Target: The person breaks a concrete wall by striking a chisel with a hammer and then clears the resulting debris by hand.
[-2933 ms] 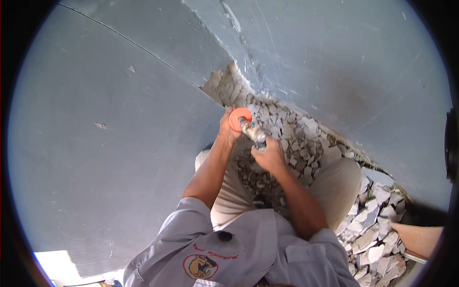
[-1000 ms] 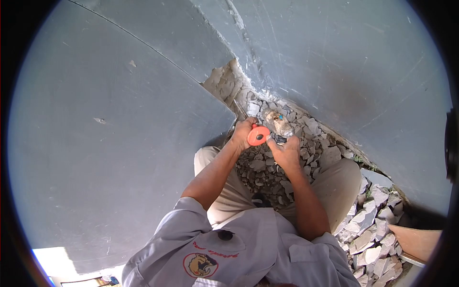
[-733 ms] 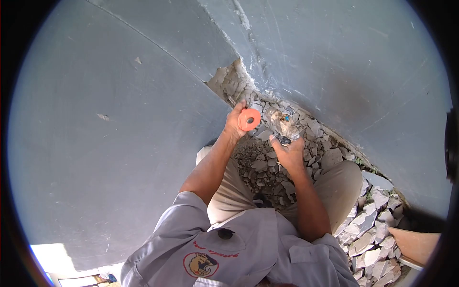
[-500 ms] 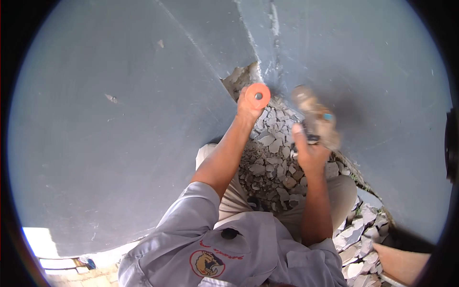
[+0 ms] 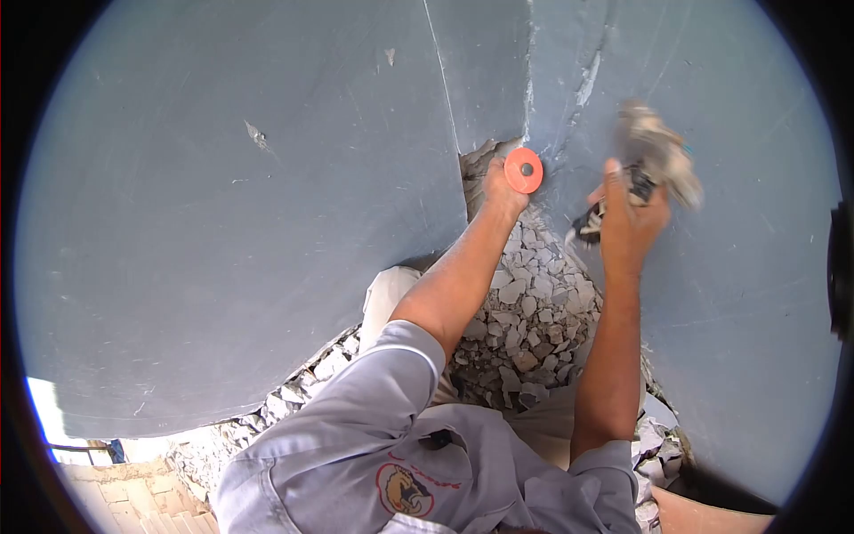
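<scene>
My left hand (image 5: 501, 194) is closed around a chisel, just in front of a broken patch (image 5: 479, 173) in the grey wall. The chisel's round orange guard (image 5: 516, 181) and its metal striking end face me, while the shaft and tip are hidden. To the right, my right hand (image 5: 633, 218) is closed on a hammer (image 5: 663, 158). Its heavy head is brownish grey and smeared by motion, and dark wrapping shows by the fingers. The hammer is raised apart from the chisel.
Grey painted walls (image 5: 267, 240) meet in a corner ahead of me. Broken rubble (image 5: 525, 311) lies between my legs and in the corner, with more stones (image 5: 654, 445) at lower right. A brown board (image 5: 712, 512) is at the bottom right.
The hammer has swung up and to the right, away from the chisel. My left hand keeps the chisel at the broken patch. The whole view has shifted somewhat.
</scene>
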`<state>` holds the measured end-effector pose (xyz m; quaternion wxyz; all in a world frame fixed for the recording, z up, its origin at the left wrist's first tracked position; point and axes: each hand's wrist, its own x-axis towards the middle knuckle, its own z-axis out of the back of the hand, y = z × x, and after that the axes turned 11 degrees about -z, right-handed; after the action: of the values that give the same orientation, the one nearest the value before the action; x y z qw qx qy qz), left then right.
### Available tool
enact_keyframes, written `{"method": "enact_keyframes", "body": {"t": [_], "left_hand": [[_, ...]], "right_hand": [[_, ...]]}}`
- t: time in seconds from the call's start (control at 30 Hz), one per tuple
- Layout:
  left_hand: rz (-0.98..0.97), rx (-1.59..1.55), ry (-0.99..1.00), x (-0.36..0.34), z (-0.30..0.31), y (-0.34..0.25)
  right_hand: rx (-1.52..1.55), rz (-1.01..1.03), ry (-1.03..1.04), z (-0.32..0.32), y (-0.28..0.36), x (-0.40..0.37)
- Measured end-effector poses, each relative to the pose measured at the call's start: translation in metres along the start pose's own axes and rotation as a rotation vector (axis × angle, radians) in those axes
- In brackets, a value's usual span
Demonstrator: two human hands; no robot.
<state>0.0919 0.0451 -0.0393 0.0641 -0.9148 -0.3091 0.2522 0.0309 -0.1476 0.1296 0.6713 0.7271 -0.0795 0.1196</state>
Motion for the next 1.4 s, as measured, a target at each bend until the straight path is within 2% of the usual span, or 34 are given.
{"method": "enact_keyframes", "body": {"t": [0.1,0.17,0.2,0.23,0.27,0.37,0.5,0.6,0.67,0.73,0.77,0.8,0.9,0.93,1.03,1.13,1.2,1.3,1.4], "left_hand": [[-0.011,0.011,-0.025,0.010,0.002,-0.001],[-0.012,0.031,0.026,0.010,0.006,0.001],[0.002,0.040,0.081,0.008,0.007,-0.001],[0.015,0.049,0.142,0.006,0.003,-0.003],[0.022,0.039,0.033,0.007,-0.004,-0.006],[-0.048,0.051,0.035,0.014,0.001,-0.005],[-0.013,0.020,-0.011,0.001,-0.010,-0.009],[-0.004,0.031,0.009,0.003,-0.010,-0.010],[-0.016,0.122,0.106,0.014,0.002,-0.007],[0.027,-0.061,0.029,0.030,0.028,-0.019],[0.043,-0.164,-0.007,0.022,0.024,-0.030],[-0.023,-0.073,-0.014,0.011,0.026,-0.033],[0.011,0.098,0.325,0.023,0.077,-0.009],[0.130,0.093,-0.015,-0.006,0.061,-0.004],[0.259,0.374,0.069,-0.043,0.092,0.002],[0.413,0.600,0.094,-0.066,0.119,-0.010],[0.403,0.693,0.075,-0.082,0.125,-0.018],[0.452,0.777,0.062,-0.092,0.141,-0.033],[0.441,0.844,0.117,-0.093,0.149,-0.041]], "right_hand": [[-0.071,-0.011,-0.101,-0.012,-0.041,0.000],[-0.257,-0.269,0.257,-0.019,-0.093,0.002],[-0.187,-0.635,0.518,-0.023,-0.083,-0.005],[-0.179,-0.582,0.443,-0.018,-0.077,-0.004],[-0.175,-0.521,0.381,-0.015,-0.072,-0.002],[-0.099,-0.332,0.232,-0.004,-0.036,0.001],[0.112,0.037,-0.054,-0.009,0.011,0.013],[0.063,-0.082,-0.053,-0.024,-0.031,0.008],[-0.389,-0.478,0.482,-0.024,-0.067,0.004],[-0.328,-0.486,0.492,-0.020,-0.085,-0.012],[-0.316,-0.476,0.468,-0.018,-0.082,-0.014],[-0.302,-0.487,0.446,-0.012,-0.083,-0.023],[-0.164,-0.539,0.344,0.001,-0.083,-0.055],[-0.106,-0.544,0.303,0.004,-0.080,-0.060],[-0.148,-0.623,0.289,0.032,-0.080,-0.084],[-0.060,-0.803,0.235,0.060,-0.097,-0.118],[0.013,-0.909,0.158,0.076,-0.124,-0.146],[-0.098,-1.019,0.121,0.094,-0.153,-0.170],[-0.061,-1.005,0.039,0.103,-0.157,-0.177]]}}
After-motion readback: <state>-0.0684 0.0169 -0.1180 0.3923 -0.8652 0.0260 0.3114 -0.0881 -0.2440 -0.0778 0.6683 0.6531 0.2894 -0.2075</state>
